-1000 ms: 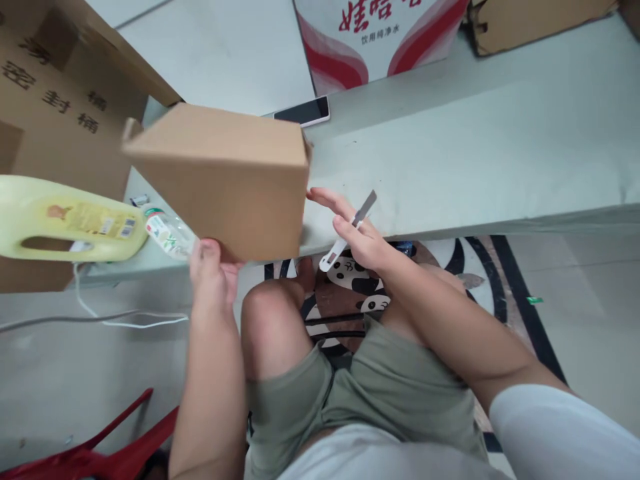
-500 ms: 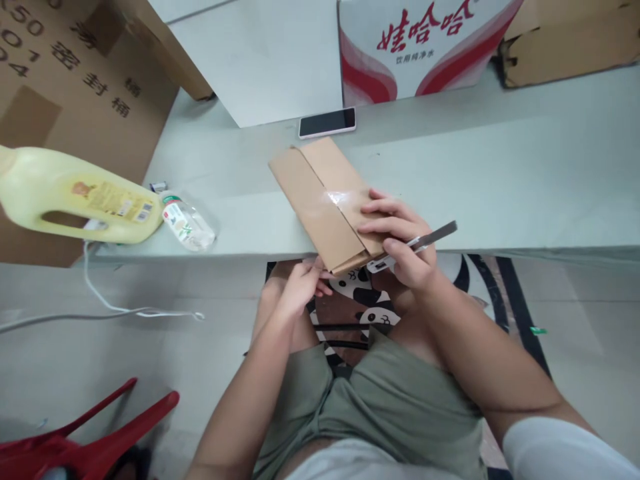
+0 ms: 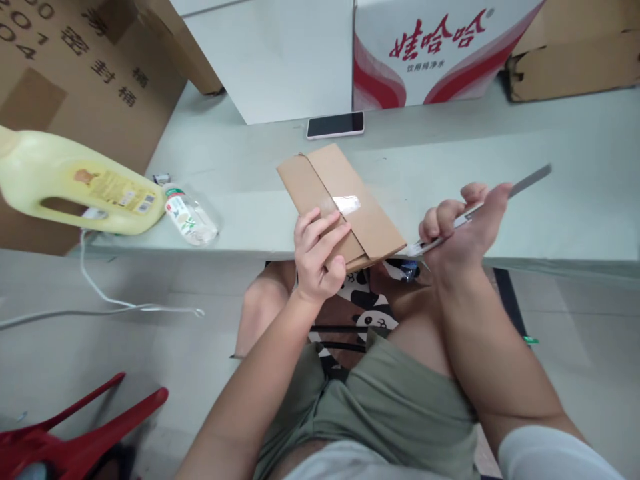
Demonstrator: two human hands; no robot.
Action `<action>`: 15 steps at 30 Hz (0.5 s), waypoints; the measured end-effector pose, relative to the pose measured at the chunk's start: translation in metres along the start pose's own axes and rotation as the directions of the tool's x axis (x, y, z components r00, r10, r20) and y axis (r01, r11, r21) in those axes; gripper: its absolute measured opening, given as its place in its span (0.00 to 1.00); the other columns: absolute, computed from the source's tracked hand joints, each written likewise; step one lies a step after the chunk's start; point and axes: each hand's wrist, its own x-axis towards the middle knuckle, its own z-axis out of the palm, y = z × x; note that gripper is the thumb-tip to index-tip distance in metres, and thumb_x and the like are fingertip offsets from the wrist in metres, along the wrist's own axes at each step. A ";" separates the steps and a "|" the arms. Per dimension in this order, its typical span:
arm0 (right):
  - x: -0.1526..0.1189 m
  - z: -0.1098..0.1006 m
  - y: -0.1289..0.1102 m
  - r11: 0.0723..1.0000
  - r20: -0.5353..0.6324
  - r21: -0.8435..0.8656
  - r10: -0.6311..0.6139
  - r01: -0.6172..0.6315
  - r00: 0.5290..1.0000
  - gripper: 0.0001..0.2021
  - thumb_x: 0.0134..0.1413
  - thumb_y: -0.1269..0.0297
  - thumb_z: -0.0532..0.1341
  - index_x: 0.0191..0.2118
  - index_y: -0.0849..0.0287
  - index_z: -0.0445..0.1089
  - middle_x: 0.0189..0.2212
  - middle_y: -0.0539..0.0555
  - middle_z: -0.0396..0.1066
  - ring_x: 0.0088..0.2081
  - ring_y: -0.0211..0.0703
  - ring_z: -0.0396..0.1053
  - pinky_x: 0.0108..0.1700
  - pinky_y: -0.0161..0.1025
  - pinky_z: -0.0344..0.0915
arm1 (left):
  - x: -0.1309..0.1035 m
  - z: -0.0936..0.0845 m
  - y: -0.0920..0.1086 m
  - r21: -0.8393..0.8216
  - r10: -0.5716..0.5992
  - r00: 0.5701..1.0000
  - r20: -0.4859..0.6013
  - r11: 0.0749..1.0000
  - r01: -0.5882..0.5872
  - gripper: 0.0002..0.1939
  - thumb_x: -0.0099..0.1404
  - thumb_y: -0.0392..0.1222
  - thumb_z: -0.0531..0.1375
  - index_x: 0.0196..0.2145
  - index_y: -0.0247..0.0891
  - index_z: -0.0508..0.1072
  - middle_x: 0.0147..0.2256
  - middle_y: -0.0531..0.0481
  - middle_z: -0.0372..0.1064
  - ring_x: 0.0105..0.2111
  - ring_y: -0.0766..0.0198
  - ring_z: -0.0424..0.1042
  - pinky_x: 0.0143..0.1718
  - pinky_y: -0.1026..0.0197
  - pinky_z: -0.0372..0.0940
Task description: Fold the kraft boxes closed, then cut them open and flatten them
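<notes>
A small flat cardboard box (image 3: 320, 180) lies at the front edge of the table, turned at an angle. Its lid seam runs lengthwise, with a shiny strip of clear tape (image 3: 347, 204) across it. My left hand (image 3: 320, 253) grips the near left part of the box, fingers spread over the top and thumb near the front side. To the right of the box, my right hand (image 3: 460, 220) is closed around a utility knife (image 3: 467, 217). The long grey blade sticks out up and to the right, away from the box.
Behind the box lies a phone (image 3: 335, 125), in front of a white and red carton (image 3: 430, 60). A clear plastic bottle (image 3: 191, 217) and a yellow jug (image 3: 100, 190) lie at the left by a large carton (image 3: 100, 73). A red chair (image 3: 90, 433) stands on the floor.
My right hand has come off the box and moved right and up with the knife. My left hand has moved from under the front corner onto the top of the box.
</notes>
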 end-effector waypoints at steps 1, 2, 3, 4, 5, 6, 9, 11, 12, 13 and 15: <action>0.003 -0.002 0.000 1.000 -0.012 0.003 0.025 -0.024 1.000 0.22 0.60 0.37 0.51 0.30 0.50 0.56 0.09 0.37 0.44 0.09 0.36 0.46 0.11 0.33 0.47 | 0.000 0.001 0.000 -0.003 0.003 1.000 -0.008 1.000 -0.003 0.21 0.74 0.53 0.48 0.51 0.43 0.76 0.51 0.44 0.74 0.56 0.51 0.70 0.62 0.42 0.62; 0.005 -0.003 0.000 0.999 0.001 -0.007 0.035 -0.035 0.999 0.20 0.60 0.38 0.51 0.30 0.50 0.54 0.10 0.37 0.44 0.09 0.35 0.43 0.11 0.33 0.43 | 0.000 0.001 0.000 -0.005 0.007 1.000 -0.019 1.000 -0.007 0.22 0.74 0.53 0.48 0.51 0.43 0.76 0.51 0.44 0.75 0.56 0.51 0.70 0.61 0.42 0.62; 0.006 -0.003 0.000 0.999 0.031 -0.031 0.042 -0.041 0.999 0.18 0.60 0.41 0.52 0.31 0.50 0.54 0.10 0.38 0.46 0.09 0.35 0.43 0.11 0.33 0.42 | 0.000 0.001 0.000 -0.006 0.008 1.000 -0.031 1.000 -0.008 0.22 0.74 0.53 0.47 0.50 0.43 0.76 0.50 0.44 0.75 0.56 0.52 0.70 0.61 0.42 0.62; 0.005 -0.001 0.000 0.997 0.064 -0.064 0.052 -0.048 0.997 0.15 0.59 0.46 0.54 0.31 0.50 0.53 0.11 0.38 0.48 0.10 0.36 0.44 0.11 0.33 0.42 | 0.000 0.002 0.001 -0.005 0.004 0.999 -0.042 1.000 -0.004 0.22 0.74 0.53 0.47 0.50 0.43 0.76 0.50 0.44 0.75 0.56 0.52 0.70 0.61 0.43 0.62; 0.003 0.002 -0.002 0.994 0.096 -0.098 0.061 -0.052 0.994 0.12 0.58 0.51 0.56 0.32 0.49 0.52 0.12 0.39 0.52 0.11 0.36 0.45 0.12 0.33 0.43 | 0.001 0.002 0.001 -0.002 -0.002 0.998 -0.055 1.000 0.002 0.22 0.74 0.53 0.47 0.49 0.42 0.76 0.50 0.44 0.75 0.56 0.52 0.70 0.61 0.43 0.62; 0.001 0.005 -0.005 0.991 0.125 -0.128 0.054 -0.038 0.991 0.11 0.57 0.56 0.58 0.33 0.49 0.52 0.14 0.39 0.57 0.11 0.35 0.48 0.13 0.32 0.45 | 0.001 0.003 0.002 0.002 -0.011 0.998 -0.068 1.000 0.011 0.23 0.74 0.54 0.46 0.48 0.42 0.76 0.49 0.44 0.75 0.56 0.52 0.70 0.61 0.43 0.63; -0.007 0.022 -0.024 0.981 0.176 -0.148 -0.098 0.125 0.979 0.10 0.57 0.61 0.60 0.35 0.48 0.55 0.21 0.42 0.64 0.15 0.35 0.58 0.16 0.33 0.52 | 0.000 0.005 0.005 0.025 -0.050 0.996 -0.073 0.998 0.052 0.25 0.73 0.56 0.45 0.46 0.41 0.76 0.48 0.43 0.77 0.56 0.51 0.70 0.60 0.43 0.63; -0.007 0.036 -0.042 0.965 0.200 -0.089 -0.224 0.245 0.954 0.03 0.58 0.61 0.58 0.36 0.48 0.62 0.23 0.44 0.65 0.19 0.36 0.64 0.20 0.34 0.60 | -0.001 0.006 0.006 0.037 -0.071 0.996 -0.058 0.997 0.073 0.26 0.73 0.57 0.44 0.46 0.40 0.76 0.47 0.42 0.77 0.56 0.50 0.70 0.61 0.43 0.63; -0.006 0.044 -0.050 0.964 0.227 -0.048 -0.246 0.263 0.942 0.02 0.58 0.61 0.58 0.37 0.49 0.65 0.24 0.46 0.66 0.22 0.37 0.68 0.23 0.35 0.64 | -0.002 0.006 0.007 0.043 -0.079 0.996 -0.048 0.996 0.081 0.27 0.73 0.58 0.43 0.46 0.40 0.76 0.47 0.42 0.77 0.56 0.50 0.70 0.61 0.43 0.62; -0.004 0.052 -0.057 0.967 0.262 -0.005 -0.243 0.254 0.934 0.06 0.56 0.61 0.57 0.39 0.48 0.68 0.26 0.47 0.69 0.25 0.39 0.71 0.26 0.37 0.67 | -0.002 0.006 0.007 0.051 -0.084 0.996 -0.038 0.995 0.086 0.28 0.73 0.58 0.43 0.46 0.40 0.76 0.47 0.42 0.77 0.56 0.50 0.70 0.62 0.43 0.62; 0.001 0.066 -0.063 0.980 0.321 0.065 -0.201 0.190 0.925 0.13 0.52 0.61 0.58 0.45 0.47 0.70 0.31 0.48 0.73 0.33 0.41 0.76 0.31 0.38 0.71 | -0.003 0.005 0.006 0.074 -0.094 0.995 -0.018 0.993 0.095 0.30 0.73 0.59 0.41 0.46 0.40 0.76 0.47 0.41 0.77 0.56 0.50 0.70 0.62 0.43 0.61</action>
